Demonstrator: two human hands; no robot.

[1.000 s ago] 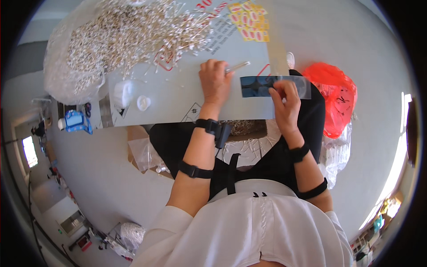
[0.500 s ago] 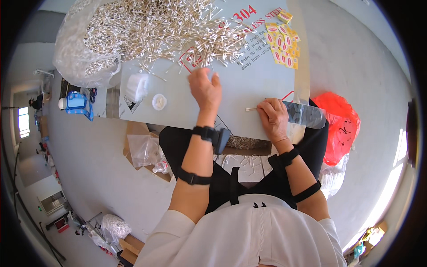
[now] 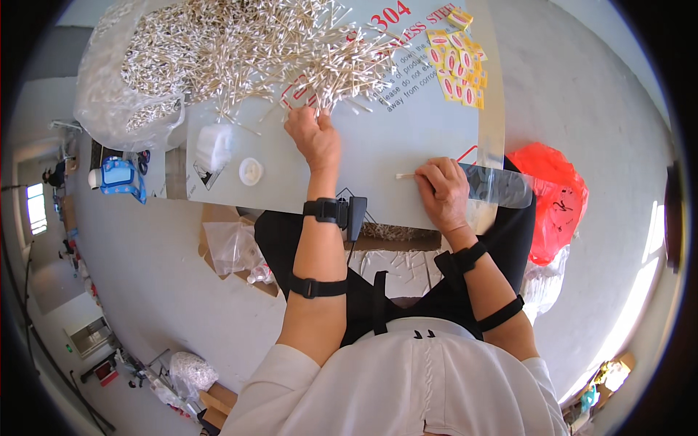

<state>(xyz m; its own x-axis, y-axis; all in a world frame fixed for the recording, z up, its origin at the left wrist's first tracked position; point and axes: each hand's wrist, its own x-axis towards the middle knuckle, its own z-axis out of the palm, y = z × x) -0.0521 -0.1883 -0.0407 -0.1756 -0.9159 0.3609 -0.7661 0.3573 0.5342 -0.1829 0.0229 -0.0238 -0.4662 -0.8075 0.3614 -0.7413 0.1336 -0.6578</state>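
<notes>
My left hand [image 3: 313, 138] reaches to the near edge of a big heap of cotton swabs [image 3: 233, 51]. Its fingers are bent together on swabs there; how many they pinch is hidden. Lower right on the table, my right hand [image 3: 445, 190] is closed, palm down, around a few cotton swabs [image 3: 403, 176] whose white tips stick out to the left. Left of my left forearm are a small round white lid [image 3: 251, 171] and a translucent plastic container [image 3: 214, 148].
A clear plastic bag [image 3: 109, 109] of swabs lies far left, above a blue pouch [image 3: 122, 176]. Yellow-and-white packets [image 3: 456, 69] lie far right on the grey-covered table [image 3: 378, 138]. A red plastic bag [image 3: 556, 207] hangs right. Below stands a cardboard box [image 3: 217, 218].
My left hand has moved slightly left and up to the heap's edge, and its fingers have closed in. My right hand has barely moved, still holding its swabs.
</notes>
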